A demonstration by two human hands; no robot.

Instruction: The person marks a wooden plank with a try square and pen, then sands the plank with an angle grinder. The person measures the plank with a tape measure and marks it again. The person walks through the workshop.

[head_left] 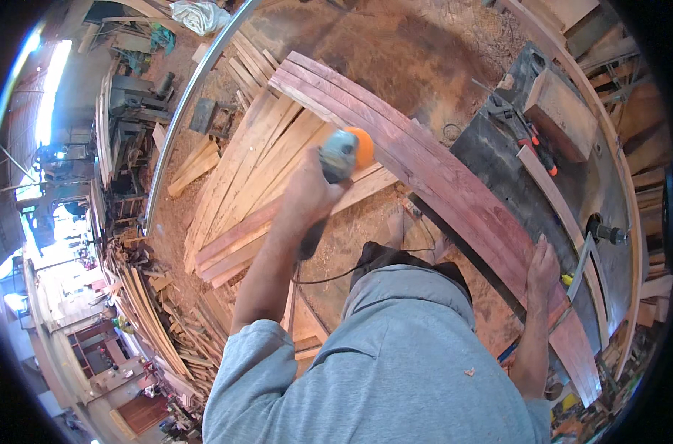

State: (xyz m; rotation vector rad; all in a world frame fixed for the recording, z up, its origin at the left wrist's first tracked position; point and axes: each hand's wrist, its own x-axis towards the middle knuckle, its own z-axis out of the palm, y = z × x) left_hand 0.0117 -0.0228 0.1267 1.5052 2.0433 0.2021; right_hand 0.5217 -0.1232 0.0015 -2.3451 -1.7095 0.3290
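In my left hand [315, 191] is an angle grinder [338, 154] with a grey-blue head and an orange disc [363, 148], blurred by motion. The disc hangs near the edge of a long reddish plank [455, 189]; whether they touch I cannot tell. My right hand [543, 270] grips the plank farther along, toward its near right end, and part of its fingers is hidden. Several reddish boards lie side by side there, stretching from the upper middle to the lower right. The grinder's dark cord [325, 280] runs past my waist.
Pale boards [255, 170] lie fanned out on the dusty floor at left. A dark worktop [492, 159] on the right carries pliers [508, 112], orange-tipped tools [545, 154] and a wooden block [562, 115]. My bare feet [397, 226] stand below the planks. Scrap wood [196, 325] is heaped at lower left.
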